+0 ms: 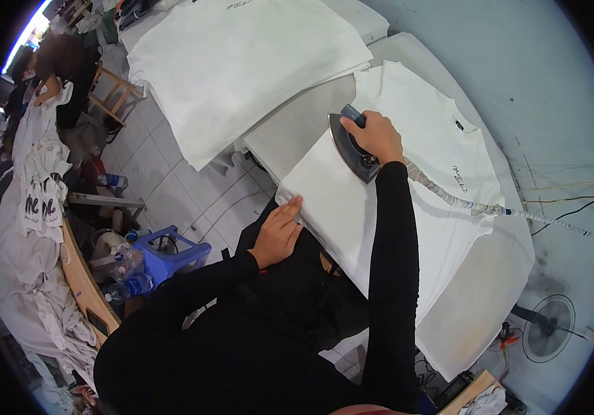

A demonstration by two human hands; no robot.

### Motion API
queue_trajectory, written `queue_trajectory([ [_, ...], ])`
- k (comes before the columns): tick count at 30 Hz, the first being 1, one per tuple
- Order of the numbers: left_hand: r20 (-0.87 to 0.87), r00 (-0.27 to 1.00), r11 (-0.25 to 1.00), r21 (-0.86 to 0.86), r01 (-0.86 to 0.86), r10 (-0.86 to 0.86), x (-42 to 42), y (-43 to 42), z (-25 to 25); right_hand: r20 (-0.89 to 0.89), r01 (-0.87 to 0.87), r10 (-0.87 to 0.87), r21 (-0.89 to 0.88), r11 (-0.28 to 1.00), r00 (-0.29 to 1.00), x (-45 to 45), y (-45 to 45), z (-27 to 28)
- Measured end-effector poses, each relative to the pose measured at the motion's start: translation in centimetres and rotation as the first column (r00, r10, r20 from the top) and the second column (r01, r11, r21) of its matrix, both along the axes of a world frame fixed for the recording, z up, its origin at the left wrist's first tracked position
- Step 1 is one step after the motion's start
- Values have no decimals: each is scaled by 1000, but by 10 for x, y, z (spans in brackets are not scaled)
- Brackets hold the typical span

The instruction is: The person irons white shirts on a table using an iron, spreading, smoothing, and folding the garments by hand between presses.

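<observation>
A white T-shirt (435,131) with small dark script lies spread over the padded ironing table (497,277). My right hand (378,137) is wrapped round the handle of a steam iron (351,153), whose soleplate rests on the shirt near its lower side. A wrapped hose (449,197) runs from the iron toward the wall. At the shirt's near-left corner, my left hand (278,233) lies on the hem with its fingers stretched out. The iron's underside is hidden.
White shirts (248,69) lie stacked on a surface at the upper left. A blue plastic stool (169,252) and water bottles (131,287) stand on the tiled floor. Another person (65,66) bends over cloth at the far left. A fan (549,326) stands at right.
</observation>
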State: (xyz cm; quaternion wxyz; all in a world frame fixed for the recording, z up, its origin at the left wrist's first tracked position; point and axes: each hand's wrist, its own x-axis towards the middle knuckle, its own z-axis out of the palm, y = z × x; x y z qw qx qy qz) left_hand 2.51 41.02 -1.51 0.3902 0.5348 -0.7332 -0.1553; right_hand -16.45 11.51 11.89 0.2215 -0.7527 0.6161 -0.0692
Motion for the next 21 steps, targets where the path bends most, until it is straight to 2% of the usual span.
queue_trajectory([
  [11,-3,1000,1000,2,4,-4,3,-1,0,-20,201,-203,-67,977,979,-43,-31,-14],
  [15,-18,1000,1000,1,1,-1,5,-2,-1,-35,239,-240,-33,971,970,-58,-32,-10],
  [18,-24,1000,1000,5,3,-3,3,-2,0,-29,237,-237,2,971,971,-68,-27,-8],
  [21,-35,999,1000,-2,3,-3,2,-3,2,-16,143,-143,-35,989,990,-70,-17,-11],
])
